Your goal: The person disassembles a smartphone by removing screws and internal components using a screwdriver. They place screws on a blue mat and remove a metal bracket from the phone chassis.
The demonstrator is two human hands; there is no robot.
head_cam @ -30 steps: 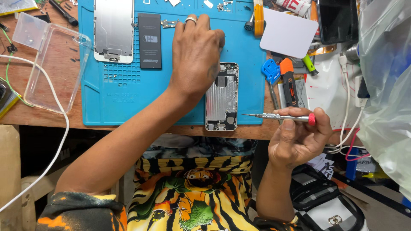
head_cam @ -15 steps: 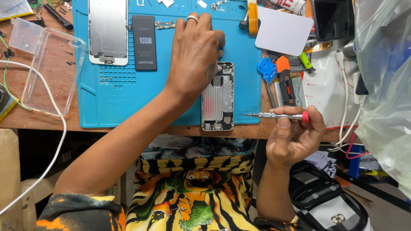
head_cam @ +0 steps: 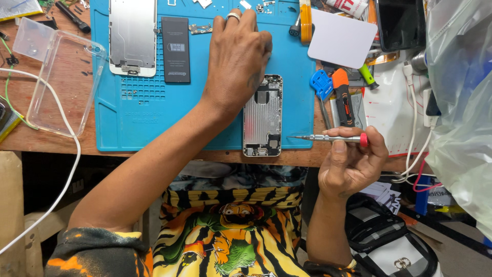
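Screwdriver (head_cam: 328, 138) pinched in right hand (head_cam: 351, 164) grip, lower right of centre | light, thin, slippery; held by shaft | phone housing (head_cam: 263, 117) centre, rigid, fragile innards; left hand (head_cam: 237, 59) spread flat, touching its top, on blue mat (head_cam: 154, 113).

place: phone repair workbench | signs: blue repair mat (head_cam: 154, 110), opened phone (head_cam: 262, 115), screwdriver (head_cam: 328, 138)

Showing a wooden tabletop (head_cam: 61, 87), brown and scuffed, running across the upper part of the view. Carrying a blue work mat (head_cam: 154, 118) over its middle. Hanging a white cable (head_cam: 72, 169) off the front edge at left. Sitting in shadow below, with a dark bag (head_cam: 394, 241) on the floor at right. Crowding the right edge with clear plastic sheeting (head_cam: 461, 113). Lighting evenly from above.
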